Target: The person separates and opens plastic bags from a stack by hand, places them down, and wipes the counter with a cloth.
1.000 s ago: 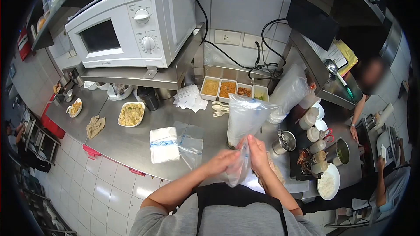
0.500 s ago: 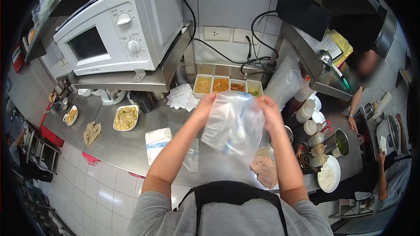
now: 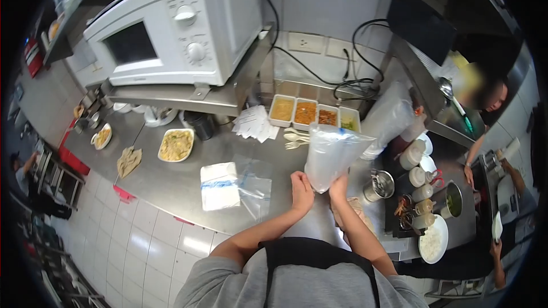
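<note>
A clear plastic bag [image 3: 335,154], puffed out, stands up in front of me over the steel counter. My left hand [image 3: 302,191] is at its lower left corner, fingers curled in and closed on the edge. At the lower right, my right hand [image 3: 338,186] wraps round the bag's bottom end; the bag partly hides its fingers. Left of my hands lies a white packet with a blue stripe [image 3: 219,186], beside flat clear plastic bags [image 3: 254,195]. Several pale plastic forks and spoons [image 3: 296,138] rest behind the left hand.
Four-sided white trays of chopped toppings [image 3: 282,108] line the back wall. A microwave [image 3: 171,34] sits on a shelf above. Paper slips [image 3: 254,124] and a bowl of food [image 3: 176,145] are leftward. Rightward are a metal pot [image 3: 378,186], squeeze bottles [image 3: 412,154] and a rice plate [image 3: 434,239].
Both hands have come down and closer to me, from the bag's top edge to its bottom end. The bag now points upward and looks fuller. The camera view has shifted left.
</note>
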`<state>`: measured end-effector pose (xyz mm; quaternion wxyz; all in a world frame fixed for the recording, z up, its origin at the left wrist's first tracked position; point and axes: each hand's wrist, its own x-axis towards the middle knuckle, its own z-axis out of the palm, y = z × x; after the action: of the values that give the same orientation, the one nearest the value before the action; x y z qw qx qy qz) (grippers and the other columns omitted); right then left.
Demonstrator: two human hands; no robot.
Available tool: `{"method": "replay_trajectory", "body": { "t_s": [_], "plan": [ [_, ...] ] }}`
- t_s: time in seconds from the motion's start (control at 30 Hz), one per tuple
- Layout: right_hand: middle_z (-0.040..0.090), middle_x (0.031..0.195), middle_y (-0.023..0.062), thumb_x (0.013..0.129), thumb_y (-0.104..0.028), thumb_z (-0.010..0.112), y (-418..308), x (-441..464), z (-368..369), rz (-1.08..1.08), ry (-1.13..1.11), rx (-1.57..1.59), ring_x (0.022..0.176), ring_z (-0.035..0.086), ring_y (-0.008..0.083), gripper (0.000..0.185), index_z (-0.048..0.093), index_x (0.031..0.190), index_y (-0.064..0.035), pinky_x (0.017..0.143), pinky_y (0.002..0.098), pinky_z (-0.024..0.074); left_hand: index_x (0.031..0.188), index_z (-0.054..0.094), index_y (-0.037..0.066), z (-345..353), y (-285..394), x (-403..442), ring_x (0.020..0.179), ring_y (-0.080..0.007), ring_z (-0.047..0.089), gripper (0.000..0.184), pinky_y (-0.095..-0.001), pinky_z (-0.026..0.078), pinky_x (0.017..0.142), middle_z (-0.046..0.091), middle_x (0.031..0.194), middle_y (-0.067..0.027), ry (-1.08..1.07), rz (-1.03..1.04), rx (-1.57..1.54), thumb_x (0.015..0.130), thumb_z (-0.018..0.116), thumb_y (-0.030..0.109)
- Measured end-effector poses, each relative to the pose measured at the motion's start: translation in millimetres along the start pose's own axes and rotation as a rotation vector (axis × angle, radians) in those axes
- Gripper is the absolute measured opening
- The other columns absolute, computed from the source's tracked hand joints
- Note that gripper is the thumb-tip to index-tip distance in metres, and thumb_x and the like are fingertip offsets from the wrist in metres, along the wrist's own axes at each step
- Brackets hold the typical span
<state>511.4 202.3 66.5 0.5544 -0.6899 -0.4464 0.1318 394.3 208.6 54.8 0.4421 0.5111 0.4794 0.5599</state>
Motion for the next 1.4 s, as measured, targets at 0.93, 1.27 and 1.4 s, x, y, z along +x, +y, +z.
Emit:
{"method": "replay_trajectory", "body": {
  "t_s": [0.93,1.27,1.4],
  "plan": [
    [0.060,0.085,0.0067,0.072,-0.016,0.072,-148.2,-26.5,-54.5,-0.303,-0.772,0.379,0.078,0.056,0.0146,0.022,0.063,0.085,-0.0014,0.071,0.0293,0.0433,0.075,0.049,0.004,-148.6,153.0,24.2,0.077,-0.0106,0.059,0.015,-0.0236,0.045,0.069,0.062,0.084,-0.0056,-0.751,0.106,-0.348,0.080,0.063,0.001],
    [0.054,0.074,0.0039,0.084,-0.016,0.058,-157.8,-35.9,-67.5,-0.597,-0.572,0.013,0.071,0.052,0.0196,0.015,0.061,0.078,-0.0033,0.071,0.0317,0.0333,0.061,0.044,0.005,-120.9,163.9,16.1,0.097,-0.0153,0.052,0.022,-0.0289,0.041,0.082,0.058,0.100,-0.0106,-0.909,-0.015,-0.440,0.080,0.055,0.005],
    [0.054,0.076,0.0040,0.084,-0.015,0.058,-154.6,-40.5,-69.3,-0.636,-0.492,-0.054,0.073,0.052,0.0194,0.014,0.061,0.077,-0.0034,0.073,0.0316,0.0332,0.058,0.044,0.005,-119.3,151.8,21.7,0.094,-0.0192,0.054,0.022,-0.0328,0.041,0.085,0.056,0.098,-0.0108,-0.934,0.015,-0.503,0.078,0.051,0.003]
  ]
}}
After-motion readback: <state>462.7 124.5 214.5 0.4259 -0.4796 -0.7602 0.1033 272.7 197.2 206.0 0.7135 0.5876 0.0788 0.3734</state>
